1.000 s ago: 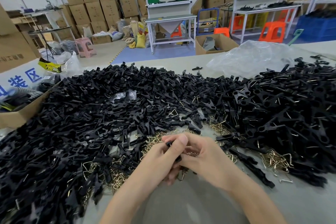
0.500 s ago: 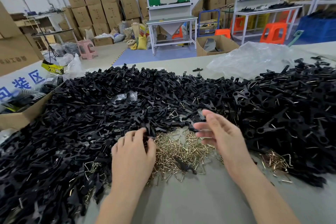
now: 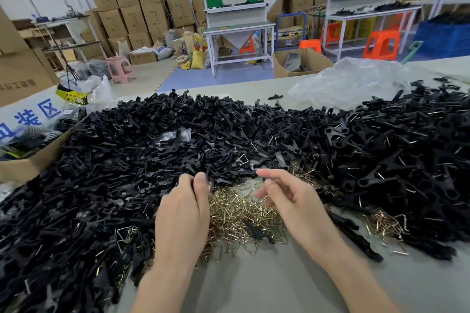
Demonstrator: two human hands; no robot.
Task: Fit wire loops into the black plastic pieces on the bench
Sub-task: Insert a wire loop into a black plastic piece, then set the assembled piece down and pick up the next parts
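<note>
A big heap of black plastic pieces point(image 3: 122, 160) covers the left and middle of the bench. In front of it lies a patch of brass-coloured wire loops point(image 3: 239, 213). My left hand point(image 3: 181, 213) sits at the heap's near edge, thumb and fingers curled together on a black piece there. My right hand point(image 3: 290, 201) hovers over the wire loops with its fingers spread and relaxed, holding nothing. A single black piece point(image 3: 256, 231) lies on top of the loops between my hands.
More black pieces with wire showing in them point(image 3: 407, 150) are heaped on the right, with a small clump of loops point(image 3: 386, 223) beside them. An open cardboard box point(image 3: 28, 165) stands at the left edge. A clear plastic bag point(image 3: 351, 81) lies at the back. Bare bench point(image 3: 254, 284) shows near me.
My hands were together working one piece, then parted. The left hand went to the black heap's edge and has curled its fingers there; the right hand has drawn back over the wire loops.
</note>
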